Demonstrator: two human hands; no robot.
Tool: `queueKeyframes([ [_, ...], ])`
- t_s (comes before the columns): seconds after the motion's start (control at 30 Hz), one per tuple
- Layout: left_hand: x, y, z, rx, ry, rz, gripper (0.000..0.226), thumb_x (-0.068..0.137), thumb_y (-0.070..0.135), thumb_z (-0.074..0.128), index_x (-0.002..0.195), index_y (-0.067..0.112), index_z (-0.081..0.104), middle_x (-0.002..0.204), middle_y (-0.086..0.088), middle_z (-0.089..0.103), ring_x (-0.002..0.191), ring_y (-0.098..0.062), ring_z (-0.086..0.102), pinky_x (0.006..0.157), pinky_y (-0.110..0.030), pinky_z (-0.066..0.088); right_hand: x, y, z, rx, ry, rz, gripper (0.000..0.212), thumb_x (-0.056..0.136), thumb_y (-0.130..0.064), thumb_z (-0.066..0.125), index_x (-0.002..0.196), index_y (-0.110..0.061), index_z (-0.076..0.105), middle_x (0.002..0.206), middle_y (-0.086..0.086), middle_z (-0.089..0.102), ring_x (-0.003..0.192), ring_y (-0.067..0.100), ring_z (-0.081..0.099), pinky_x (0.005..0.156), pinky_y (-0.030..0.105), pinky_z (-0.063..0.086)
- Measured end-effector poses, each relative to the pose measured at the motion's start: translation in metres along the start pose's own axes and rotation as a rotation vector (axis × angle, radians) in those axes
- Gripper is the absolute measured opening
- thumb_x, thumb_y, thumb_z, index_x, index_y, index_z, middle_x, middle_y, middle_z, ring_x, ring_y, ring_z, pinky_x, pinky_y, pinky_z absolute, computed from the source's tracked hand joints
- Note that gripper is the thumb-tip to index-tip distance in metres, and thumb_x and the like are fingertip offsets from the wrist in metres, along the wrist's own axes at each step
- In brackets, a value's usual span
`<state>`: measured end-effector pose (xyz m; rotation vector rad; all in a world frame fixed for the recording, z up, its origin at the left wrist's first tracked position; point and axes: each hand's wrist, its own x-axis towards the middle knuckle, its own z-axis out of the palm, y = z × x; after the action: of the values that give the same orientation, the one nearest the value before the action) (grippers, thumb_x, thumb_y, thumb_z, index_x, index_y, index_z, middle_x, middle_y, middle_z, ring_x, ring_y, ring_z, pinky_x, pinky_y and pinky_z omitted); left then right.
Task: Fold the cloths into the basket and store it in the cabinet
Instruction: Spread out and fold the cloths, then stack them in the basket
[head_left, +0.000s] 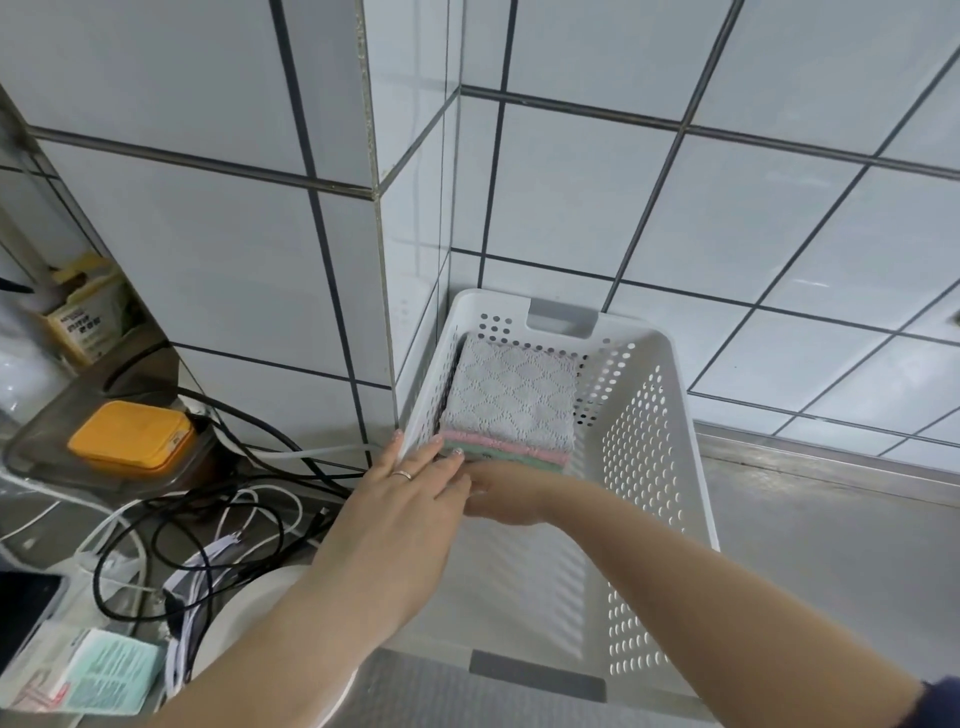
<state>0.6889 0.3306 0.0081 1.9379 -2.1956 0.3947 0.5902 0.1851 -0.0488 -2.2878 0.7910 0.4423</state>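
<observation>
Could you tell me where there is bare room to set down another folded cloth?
Inside the basket, the floor between the cloth stack and the near handle is free. The steel counter right of the basket is bare too. Left is crowded: cables, orange-lidded container.

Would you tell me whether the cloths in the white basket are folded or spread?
Folded: the grey, pink and green cloths sit as a neat square stack at the white perforated plastic basket's far end.

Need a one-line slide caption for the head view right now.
Both hands, left over right, settle a stack of folded cloths at the far end of a white perforated basket.
</observation>
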Motion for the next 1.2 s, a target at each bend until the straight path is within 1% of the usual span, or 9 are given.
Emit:
queueKeyframes([
  [0.1, 0.0, 0.001, 0.001, -0.009, 0.028, -0.041, 0.054, 0.056, 0.018, 0.085, 0.107, 0.008, 0.071, 0.109, -0.006, 0.071, 0.104, -0.023, 0.066, 0.092, -0.053, 0.048, -0.036, -0.014, -0.023, 0.187, 0.118, -0.058, 0.033, 0.096, -0.025, 0.048, 0.127, -0.018, 0.054, 0.126, 0.003, 0.06, 0.113, 0.02, 0.057, 0.099, 0.037, 0.044],
  [0.2, 0.001, 0.002, 0.0, -0.013, 0.028, -0.057, 0.057, 0.058, 0.023, 0.085, 0.111, 0.006, 0.069, 0.107, -0.007, 0.071, 0.104, -0.024, 0.067, 0.091, -0.053, 0.048, -0.066, -0.012, -0.034, 0.495, 0.459, 0.004, 0.022, 0.093, -0.021, 0.049, 0.109, -0.029, 0.062, 0.104, -0.007, 0.069, 0.093, 0.018, 0.066, 0.084, 0.037, 0.054],
  [0.3, 0.001, 0.002, -0.002, -0.012, -0.001, -0.059, 0.058, 0.06, 0.027, 0.085, 0.112, 0.006, 0.069, 0.108, -0.006, 0.071, 0.106, -0.024, 0.066, 0.093, -0.053, 0.047, -0.067, 0.004, -0.038, 0.506, 0.877, 0.146, 0.029, 0.092, -0.022, 0.05, 0.118, -0.031, 0.057, 0.122, -0.005, 0.057, 0.112, 0.016, 0.056, 0.092, 0.028, 0.045],
  [0.43, 0.0, 0.003, -0.003, -0.019, -0.012, -0.039, 0.055, 0.065, 0.031, 0.082, 0.114, 0.009, 0.068, 0.11, -0.004, 0.071, 0.107, -0.022, 0.065, 0.095, -0.052, 0.046, -0.045, 0.033, -0.038, 0.98, 0.676, 0.508, 0.074, 0.091, -0.039, 0.053, 0.15, -0.021, 0.012, 0.153, 0.004, 0.025, 0.137, 0.027, 0.03, 0.11, 0.043, 0.026],
  [0.57, 0.0, 0.005, -0.005, -0.01, 0.0, -0.041, 0.053, 0.069, 0.039, 0.079, 0.112, 0.011, 0.069, 0.109, -0.001, 0.071, 0.106, -0.02, 0.066, 0.094, -0.05, 0.048, -0.016, 0.046, -0.025, 1.427, 0.551, 0.556, 0.062, 0.088, -0.047, 0.057, 0.138, -0.014, 0.041, 0.135, 0.005, 0.051, 0.116, 0.025, 0.053, 0.095, 0.037, 0.045],
  [0.83, 0.002, 0.005, -0.004, -0.042, 0.011, -0.052, 0.051, 0.066, 0.039, 0.081, 0.108, 0.011, 0.071, 0.104, -0.001, 0.073, 0.1, -0.02, 0.068, 0.092, -0.05, 0.049, -0.009, 0.041, -0.022, 1.376, 0.51, 0.491, 0.059, 0.09, -0.047, 0.053, 0.139, -0.017, 0.041, 0.135, 0.006, 0.052, 0.12, 0.028, 0.051, 0.104, 0.046, 0.041],
  [0.93, 0.002, 0.004, -0.006, -0.099, -0.025, -0.043, 0.05, 0.072, 0.034, 0.078, 0.115, 0.012, 0.067, 0.112, -0.001, 0.07, 0.108, -0.019, 0.064, 0.101, -0.047, 0.038, -0.026, 0.032, -0.03, 1.28, 0.523, 0.494, 0.069, 0.091, -0.049, 0.05, 0.147, -0.018, 0.026, 0.15, 0.004, 0.035, 0.133, 0.027, 0.038, 0.113, 0.045, 0.03],
  [1.1, 0.0, -0.012, -0.007, -0.682, -0.052, -0.295, 0.059, 0.092, 0.037, 0.052, 0.146, 0.035, 0.026, 0.149, 0.023, 0.017, 0.136, 0.008, 0.01, 0.111, -0.021, 0.007, -0.093, 0.013, -0.048, 0.971, 0.634, 0.315, 0.074, 0.09, -0.048, 0.052, 0.15, -0.03, 0.012, 0.156, 0.0, 0.021, 0.141, 0.026, 0.026, 0.112, 0.046, 0.022],
  [1.2, -0.012, -0.026, -0.008, -0.969, -0.074, -0.483, 0.063, 0.089, 0.038, 0.057, 0.142, 0.048, 0.024, 0.149, 0.023, 0.026, 0.138, 0.0, 0.023, 0.115, -0.036, 0.021, -0.15, 0.009, -0.045, 0.651, 0.733, 0.239, 0.07, 0.088, -0.049, 0.055, 0.147, -0.032, 0.022, 0.153, -0.009, 0.027, 0.138, 0.014, 0.029, 0.108, 0.031, 0.025],
])
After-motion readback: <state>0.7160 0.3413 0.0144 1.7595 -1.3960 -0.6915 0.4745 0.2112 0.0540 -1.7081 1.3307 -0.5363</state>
